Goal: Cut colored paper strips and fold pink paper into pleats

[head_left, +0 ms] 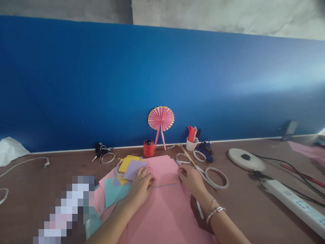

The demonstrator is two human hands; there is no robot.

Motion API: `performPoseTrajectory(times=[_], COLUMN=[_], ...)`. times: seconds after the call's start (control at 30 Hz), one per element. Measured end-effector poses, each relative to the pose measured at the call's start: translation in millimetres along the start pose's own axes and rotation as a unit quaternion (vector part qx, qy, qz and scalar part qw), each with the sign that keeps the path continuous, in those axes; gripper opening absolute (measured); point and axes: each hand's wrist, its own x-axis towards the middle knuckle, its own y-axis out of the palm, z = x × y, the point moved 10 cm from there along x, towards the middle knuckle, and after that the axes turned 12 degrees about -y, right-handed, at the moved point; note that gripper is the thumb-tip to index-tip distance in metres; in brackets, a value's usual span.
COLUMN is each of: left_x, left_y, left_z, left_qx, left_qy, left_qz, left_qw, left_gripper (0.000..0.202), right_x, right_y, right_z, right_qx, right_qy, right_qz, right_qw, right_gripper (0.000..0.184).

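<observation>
Left hand (142, 181), fingers curled, rests at one end of a thin strip (166, 184), right hand (191, 178), also curled, near the other, seemingly to steady it; whether either pinches, I can't tell from here. Pink paper (162, 210) beneath gives the strip a flat bed. Cards (134, 169) sit beside the left hand; beyond, a fan (162, 119) seems propped on the partition (101, 84) for support.

Below the fan (161, 119), the left hand (142, 181) hides part of the pink paper (162, 211), cropped at bottom; to the fan's left, pixelation masks an object (64, 210); to its right, a power strip (296, 201) is cut off.
</observation>
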Motion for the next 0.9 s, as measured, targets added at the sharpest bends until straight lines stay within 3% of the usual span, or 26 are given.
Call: performPoseTrajectory(times=[0.17,0.27,0.33,0.47,0.57,0.63,0.7,0.83,0.9], left_x=[1,3,3,-4,-8,-9,-10,-12,-14], left_y=[-9.0,-21.7,-19.1,2.1,7.0,6.9,3.0,-8.9,-8.7], left_z=[1,4,8,-1,-5,-6,-7,-14,-18], left_qx=[-0.079,-0.196,-0.311,-0.512,-0.547,-0.536,-0.506,-0.405,-0.368], left_qy=[-0.013,-0.064,-0.128,-0.204,-0.221,-0.217,-0.199,-0.146,-0.126], left_qz=[-0.020,-0.042,-0.011,0.100,0.115,0.110,0.090,0.032,0.029], left_qw=[0.997,0.978,0.942,0.828,0.799,0.808,0.835,0.902,0.921], left_gripper=[0.008,0.005,0.009,0.029,0.047,0.053,0.054,0.045,0.044], right_x=[-2,-5,-7,-13,-17,-18,-18,-16,-15], right_y=[8,12,19,32,36,37,36,32,30], right_z=[37,55,63,69,72,74,75,75,78], right_qx=[0.069,0.130,0.195,0.290,0.328,0.368,0.392,0.371,0.363], right_qy=[-0.106,-0.118,-0.099,-0.030,0.001,0.005,0.007,-0.003,-0.019], right_qz=[0.030,0.034,0.038,0.044,0.047,0.052,0.049,0.021,0.010], right_qw=[0.992,0.984,0.975,0.956,0.943,0.929,0.919,0.928,0.932], right_gripper=[0.018,0.020,0.019,0.018,0.021,0.024,0.024,0.021,0.018])
